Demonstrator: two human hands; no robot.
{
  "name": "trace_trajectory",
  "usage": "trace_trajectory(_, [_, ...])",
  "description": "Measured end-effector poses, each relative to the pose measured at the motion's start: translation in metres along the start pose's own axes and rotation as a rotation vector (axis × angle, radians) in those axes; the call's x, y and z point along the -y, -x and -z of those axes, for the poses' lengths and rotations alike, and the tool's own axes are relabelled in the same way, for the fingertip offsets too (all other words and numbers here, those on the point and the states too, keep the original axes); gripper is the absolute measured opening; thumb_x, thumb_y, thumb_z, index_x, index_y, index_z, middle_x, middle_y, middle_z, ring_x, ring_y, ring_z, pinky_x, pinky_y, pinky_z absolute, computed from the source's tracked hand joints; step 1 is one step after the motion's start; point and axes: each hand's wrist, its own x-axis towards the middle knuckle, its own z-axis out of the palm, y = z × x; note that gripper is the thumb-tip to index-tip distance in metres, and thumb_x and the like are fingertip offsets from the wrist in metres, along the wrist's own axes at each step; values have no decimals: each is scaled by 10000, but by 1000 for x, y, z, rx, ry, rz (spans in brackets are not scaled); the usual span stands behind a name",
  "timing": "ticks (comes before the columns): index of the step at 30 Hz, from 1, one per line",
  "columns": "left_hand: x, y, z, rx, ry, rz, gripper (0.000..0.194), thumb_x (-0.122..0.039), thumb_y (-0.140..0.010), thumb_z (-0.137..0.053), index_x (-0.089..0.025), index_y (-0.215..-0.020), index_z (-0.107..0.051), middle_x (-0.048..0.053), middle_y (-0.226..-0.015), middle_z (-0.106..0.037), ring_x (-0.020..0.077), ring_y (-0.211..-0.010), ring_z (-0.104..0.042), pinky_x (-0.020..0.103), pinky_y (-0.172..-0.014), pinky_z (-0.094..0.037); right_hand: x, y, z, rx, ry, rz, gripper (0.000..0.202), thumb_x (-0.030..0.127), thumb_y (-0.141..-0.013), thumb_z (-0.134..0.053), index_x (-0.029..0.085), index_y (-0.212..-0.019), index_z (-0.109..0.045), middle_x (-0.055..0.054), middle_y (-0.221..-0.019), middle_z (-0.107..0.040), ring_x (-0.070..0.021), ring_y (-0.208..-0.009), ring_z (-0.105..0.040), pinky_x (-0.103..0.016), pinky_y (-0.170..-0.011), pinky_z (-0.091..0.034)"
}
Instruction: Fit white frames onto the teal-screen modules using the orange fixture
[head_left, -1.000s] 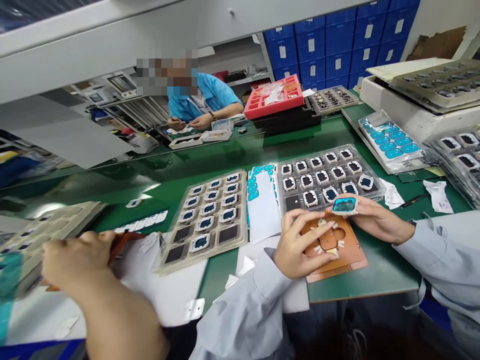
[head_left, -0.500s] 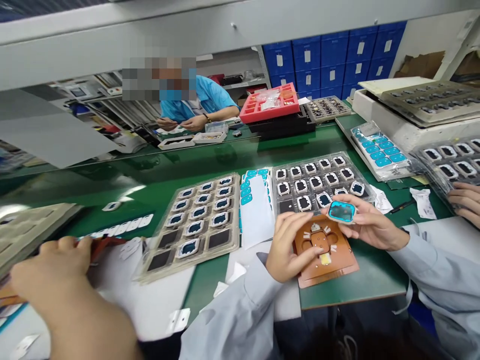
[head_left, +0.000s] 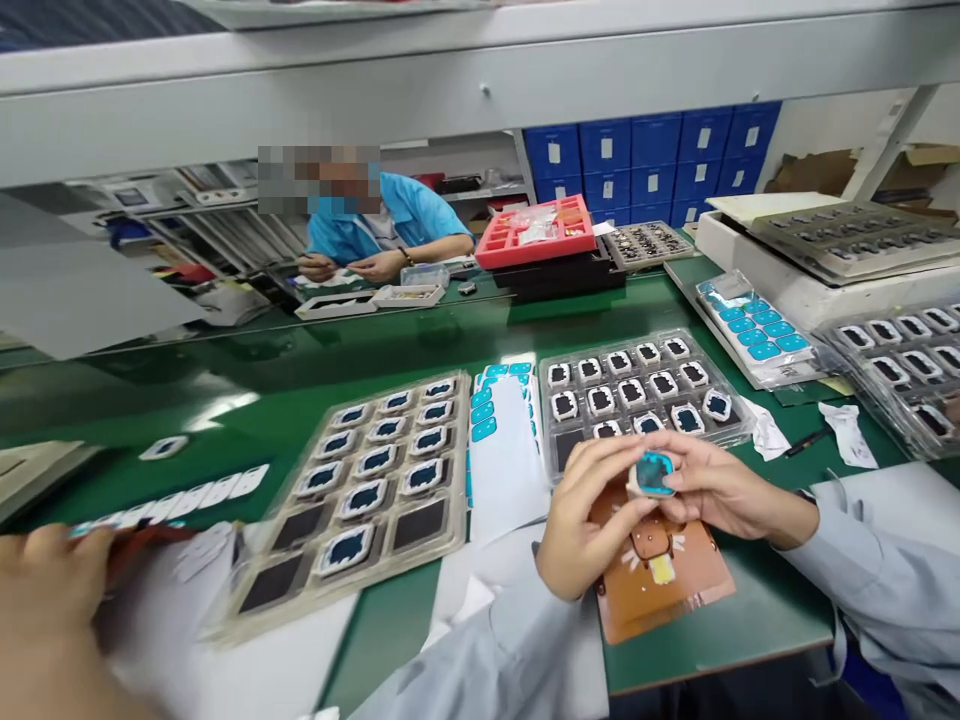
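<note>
Over the brown fixture plate (head_left: pixel 694 580), my right hand (head_left: pixel 724 495) holds a small white rounded-rectangular case with a blue-rimmed face (head_left: pixel 654 473), like a watch housing. My left hand (head_left: pixel 585 515) grips the same case from the left side, its fingers over the upper edge and its thumb below. Part of the case is hidden by fingers. Beneath, the plate has a rounded central seat and a yellow patch. Just behind my hands lies a clear tray of white frames (head_left: pixel 630 385).
Left of me lies another tray of frames (head_left: pixel 375 460), with blue-sticker sheets (head_left: pixel 502 450) beside it. A co-worker's hand (head_left: pixel 52 590) is at the far left; another person (head_left: pixel 390 225) works opposite. Crumpled white paper (head_left: pixel 847 435) and a black pen (head_left: pixel 806 443) lie at right.
My left hand has closed in from beside the case and now grips it. The case has moved slightly left and been tilted. A co-worker's hand at right has left the view.
</note>
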Motion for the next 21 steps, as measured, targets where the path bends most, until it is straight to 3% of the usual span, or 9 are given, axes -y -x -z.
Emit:
trace_trajectory(4, [-3,5,-2,1,25,-69,394,-282,-877,-688,-233,-1252,-575,107,-1200,-664,215,-1110,-571,412,-973,-493,-6,5,1,30,29,-34,407,217,-792,-771,217,-1166,-612,20,-821,-614,-55,-590,-557,-177,-572,-446])
trace_trajectory(12, [-6,15,-13,-82,142,11,535,-200,-824,-744,-252,-1309,-523,125,-1232,-646,191,-1134,-556,301,-844,-558,-7,9,-1,50,127,1,400,219,-795,-686,154,-1180,-598,-3,-779,-637,-72,-608,-563,-201,-551,-362])
trace_trajectory(21, [-15,11,-11,-34,67,-88,576,-212,-818,-750,-261,-1341,-516,93,-1203,-647,189,-1175,-550,347,-952,-549,-7,10,-4,74,177,53,294,117,-762,-584,160,-1053,-572,25,-777,-620,-69,-575,-581,-185,-501,-341])
